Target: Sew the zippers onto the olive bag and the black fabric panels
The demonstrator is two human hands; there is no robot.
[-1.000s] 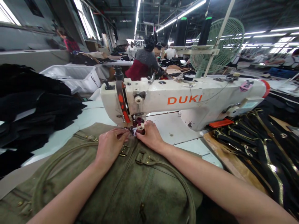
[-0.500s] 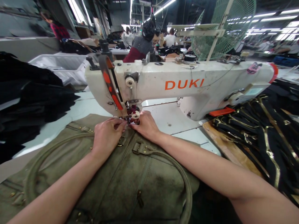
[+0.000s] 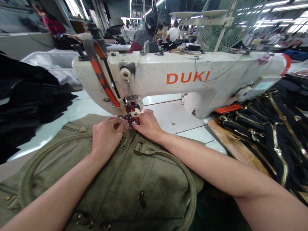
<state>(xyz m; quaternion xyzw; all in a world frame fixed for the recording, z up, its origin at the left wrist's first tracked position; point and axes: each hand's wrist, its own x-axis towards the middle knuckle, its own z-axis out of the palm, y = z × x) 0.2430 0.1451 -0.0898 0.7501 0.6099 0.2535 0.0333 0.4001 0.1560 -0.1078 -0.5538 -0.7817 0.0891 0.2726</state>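
Note:
An olive green suede bag (image 3: pixel 130 179) with round handles and brass buckles lies across the table in front of me, its top edge under the needle of a white DUKI sewing machine (image 3: pixel 183 77). My left hand (image 3: pixel 106 136) rests on the bag with fingers curled, pinching its edge just left of the presser foot (image 3: pixel 131 117). My right hand (image 3: pixel 146 123) grips the same edge from the right, fingertips touching the foot area. What lies between the fingertips is hidden.
Black fabric is piled at the left (image 3: pixel 29 102). Black straps with gold zips and hardware lie on a wooden board at the right (image 3: pixel 269 134). A green fan (image 3: pixel 228 22) stands behind the machine. Other people work at tables further back (image 3: pixel 146 29). A white bin (image 3: pixel 48 61) sits back left.
My head has moved closer and lower, so the machine looms larger. Both hands stay at the needle, holding the bag's edge, and have shifted little on the bag.

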